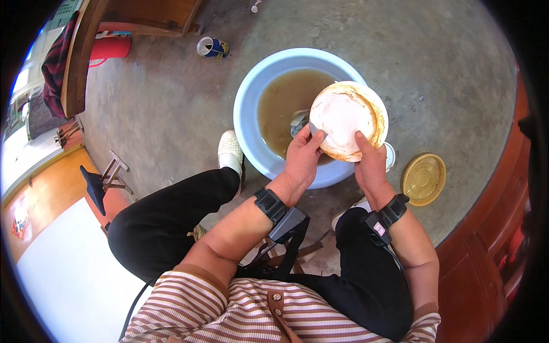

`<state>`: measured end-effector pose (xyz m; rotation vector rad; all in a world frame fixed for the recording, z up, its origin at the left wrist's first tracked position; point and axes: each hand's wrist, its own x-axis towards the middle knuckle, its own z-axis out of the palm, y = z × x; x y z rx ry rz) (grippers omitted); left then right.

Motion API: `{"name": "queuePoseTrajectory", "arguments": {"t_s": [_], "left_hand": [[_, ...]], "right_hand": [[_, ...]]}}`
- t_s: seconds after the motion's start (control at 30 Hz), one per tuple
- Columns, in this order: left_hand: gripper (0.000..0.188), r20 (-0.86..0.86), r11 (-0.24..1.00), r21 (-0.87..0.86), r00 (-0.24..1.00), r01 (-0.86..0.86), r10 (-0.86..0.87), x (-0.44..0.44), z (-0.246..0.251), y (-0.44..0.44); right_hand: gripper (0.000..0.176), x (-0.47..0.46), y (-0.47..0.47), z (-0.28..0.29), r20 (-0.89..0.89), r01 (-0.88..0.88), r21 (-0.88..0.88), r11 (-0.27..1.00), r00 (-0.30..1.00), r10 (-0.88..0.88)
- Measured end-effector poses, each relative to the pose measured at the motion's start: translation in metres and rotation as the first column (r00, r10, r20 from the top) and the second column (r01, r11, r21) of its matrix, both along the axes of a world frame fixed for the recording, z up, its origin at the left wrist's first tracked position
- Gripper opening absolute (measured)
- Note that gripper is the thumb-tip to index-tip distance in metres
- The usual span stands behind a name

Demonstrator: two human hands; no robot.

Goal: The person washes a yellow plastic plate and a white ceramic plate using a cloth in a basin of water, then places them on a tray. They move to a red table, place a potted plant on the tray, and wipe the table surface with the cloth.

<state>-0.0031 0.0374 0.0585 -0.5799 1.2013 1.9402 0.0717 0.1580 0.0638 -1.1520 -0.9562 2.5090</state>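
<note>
A round white plate (343,118) with brown-orange stains around its rim is tilted over the right side of a light blue plastic basin (248,107). My left hand (299,155) grips the plate's lower left edge. A small grey flat piece (316,130) shows by my left thumb; I cannot tell what it is. On the lower right edge, my right hand (371,163) holds the plate with its thumb on the face. Murky brown water (285,98) fills the lower part of the basin, and a crumpled, patterned item (299,122) lies in it, partly hidden.
Right of the basin, a yellow ribbed plastic dish (423,179) rests on the concrete floor (171,98). A white container (390,156) stands partly behind my right hand. An open can (212,47) stands farther off. Red-brown wooden furniture (476,257) borders the right side.
</note>
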Motion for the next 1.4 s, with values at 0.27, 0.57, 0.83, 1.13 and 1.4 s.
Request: {"name": "queuePoseTrajectory", "arguments": {"t_s": [0.27, 0.57, 0.83, 1.13, 1.4], "left_hand": [[0.024, -0.141, 0.928, -0.356, 0.975, 0.115, -0.174, -0.024, -0.027, 0.008], [0.033, -0.026, 1.000, 0.016, 1.000, 0.018, -0.018, 0.002, 0.004, 0.017], [0.022, -0.187, 0.951, -0.282, 0.966, 0.123, -0.180, -0.017, -0.020, 0.014], [0.029, -0.022, 0.989, -0.135, 0.998, 0.060, -0.064, -0.021, 0.000, 0.025], [0.022, -0.087, 0.973, -0.150, 0.977, 0.178, -0.192, -0.005, -0.007, 0.017]], "right_hand": [[0.041, 0.003, -0.010, 0.001, 0.003, -0.002, 0.041, 0.999, 1.000, 0.002], [0.036, 0.000, 0.000, -0.002, -0.015, 0.051, 0.038, 0.998, 0.999, -0.051], [0.036, 0.003, -0.002, 0.005, -0.035, 0.041, -0.003, 0.999, 0.999, -0.041], [0.039, -0.009, 0.002, 0.007, -0.005, 0.120, -0.054, 0.991, 0.993, -0.121], [0.040, -0.010, 0.003, 0.009, 0.016, 0.134, -0.057, 0.989, 0.991, -0.133]]}}
